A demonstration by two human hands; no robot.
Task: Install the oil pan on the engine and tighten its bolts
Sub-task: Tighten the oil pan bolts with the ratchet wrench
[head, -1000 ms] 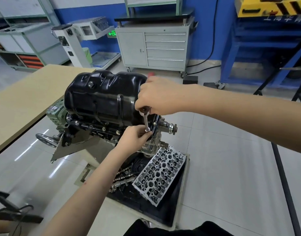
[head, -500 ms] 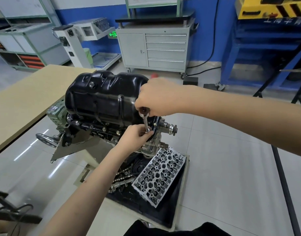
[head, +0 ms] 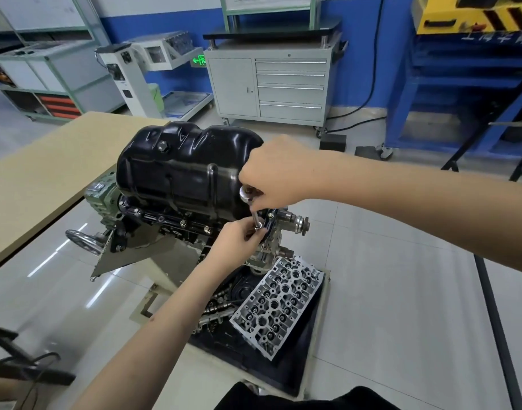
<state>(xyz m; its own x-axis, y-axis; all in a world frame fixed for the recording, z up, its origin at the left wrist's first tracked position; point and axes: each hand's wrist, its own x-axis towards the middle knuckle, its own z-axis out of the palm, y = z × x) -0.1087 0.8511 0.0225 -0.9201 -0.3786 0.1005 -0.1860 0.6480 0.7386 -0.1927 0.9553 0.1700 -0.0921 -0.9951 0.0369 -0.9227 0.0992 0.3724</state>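
Where grey floor tiles (head: 386, 291) shine, a tool cabinet (head: 271, 87) fronts the blue wall (head: 360, 48).

The right hand (head: 271, 170) curls round the head of a ratchet (head: 247, 194) at the near right corner of the black oil pan (head: 180, 170). Just below that grip, the left hand (head: 234, 236) pinches the lower end of the tool's shaft against the pan's rim. Left of the lower grip, a row of bolts (head: 182, 223) sits along the rim of the engine (head: 153, 232). Below both grips a cylinder head (head: 277, 303) lies on a dark tray (head: 310, 344). A tan desk (head: 47, 173) stands well to the left.
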